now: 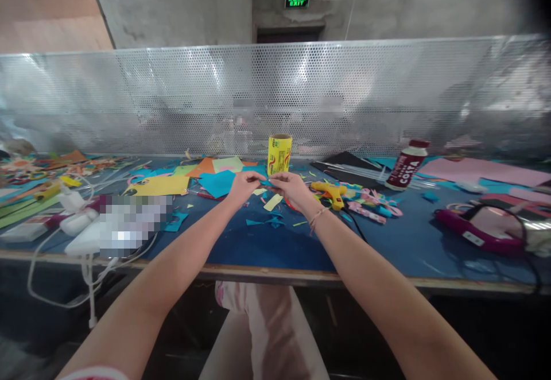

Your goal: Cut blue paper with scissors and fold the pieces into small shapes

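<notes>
Over the middle of the blue table, my left hand (pixel 244 187) and my right hand (pixel 293 188) meet fingertip to fingertip. Both are closed in a pinch on a small piece of blue paper (pixel 266 183), mostly covered by the fingers. Behind them stands a yellow cardboard tube (pixel 279 153). A yellow glue gun (pixel 333 195) lies just right of my right hand. Below the hands are blue paper scraps (pixel 274 222) and a pale yellow paper strip (pixel 273 202). A larger blue sheet (pixel 217 184) lies left of my left hand.
On the left are a blurred-out device (pixel 124 231), white cables (pixel 32 276) and a yellow sheet (pixel 161 185). To the right stand a dark red COSTA bottle (pixel 407 166) and a purple object (pixel 477 233). A perforated metal screen (pixel 172 99) closes the table's back.
</notes>
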Action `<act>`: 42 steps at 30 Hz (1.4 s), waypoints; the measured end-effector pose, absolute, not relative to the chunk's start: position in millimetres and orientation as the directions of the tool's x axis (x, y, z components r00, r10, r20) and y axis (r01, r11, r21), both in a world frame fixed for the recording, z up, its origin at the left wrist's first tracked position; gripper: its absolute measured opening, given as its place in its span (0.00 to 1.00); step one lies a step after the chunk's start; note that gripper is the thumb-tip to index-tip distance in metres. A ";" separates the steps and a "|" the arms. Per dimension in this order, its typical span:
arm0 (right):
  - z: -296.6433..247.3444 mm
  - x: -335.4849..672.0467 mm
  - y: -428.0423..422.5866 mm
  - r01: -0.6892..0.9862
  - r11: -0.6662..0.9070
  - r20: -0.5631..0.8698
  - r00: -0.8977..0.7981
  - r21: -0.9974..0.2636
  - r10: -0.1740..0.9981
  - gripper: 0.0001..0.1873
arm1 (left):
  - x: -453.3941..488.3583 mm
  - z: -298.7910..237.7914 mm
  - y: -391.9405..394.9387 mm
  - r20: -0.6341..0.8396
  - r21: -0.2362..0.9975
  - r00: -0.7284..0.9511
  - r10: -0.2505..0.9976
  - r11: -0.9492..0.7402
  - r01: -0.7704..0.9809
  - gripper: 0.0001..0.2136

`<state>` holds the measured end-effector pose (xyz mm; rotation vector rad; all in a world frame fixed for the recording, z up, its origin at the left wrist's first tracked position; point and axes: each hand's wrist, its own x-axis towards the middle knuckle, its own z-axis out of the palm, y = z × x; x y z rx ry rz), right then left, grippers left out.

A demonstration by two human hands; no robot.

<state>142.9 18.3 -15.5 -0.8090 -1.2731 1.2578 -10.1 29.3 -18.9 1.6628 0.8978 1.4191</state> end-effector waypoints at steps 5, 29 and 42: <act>-14.4 143.5 17.6 -0.181 0.211 0.236 -0.136 -0.961 0.962 0.13 | -7.2 -15.5 25.0 0.398 0.917 0.119 0.910 -0.392 -0.070 0.09; -10.7 142.1 14.9 -0.004 0.276 0.275 -0.104 -0.961 0.956 0.10 | -7.1 -17.3 25.2 0.387 0.922 0.137 0.912 -0.383 -0.051 0.15; -16.0 140.8 20.4 0.036 0.331 0.326 -0.097 -0.943 0.940 0.07 | -8.3 -16.0 24.8 0.377 0.922 0.155 0.913 -0.386 0.034 0.08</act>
